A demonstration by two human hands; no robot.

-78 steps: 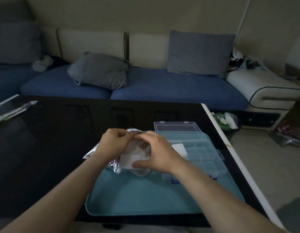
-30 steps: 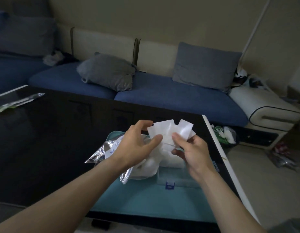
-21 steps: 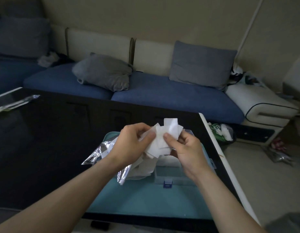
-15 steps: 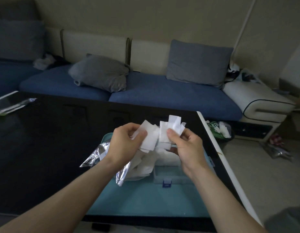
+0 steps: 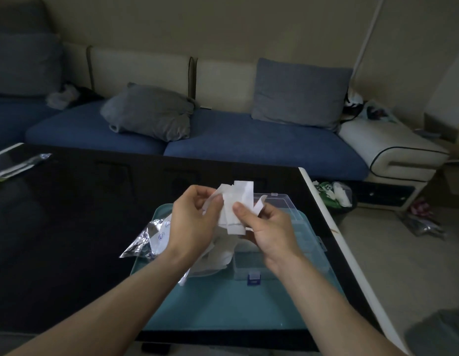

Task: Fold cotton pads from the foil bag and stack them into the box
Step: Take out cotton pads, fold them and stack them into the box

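Now | left hand grip pinches cotton pads | right hand grip pinches them too

Two hands, the left hand and the right hand, are above one dark counter. Between them is a bunch of white cotton pads, too overlapped to count. One foil bag, one clear box, one teal tray. Two grey cushions lie on one sofa.
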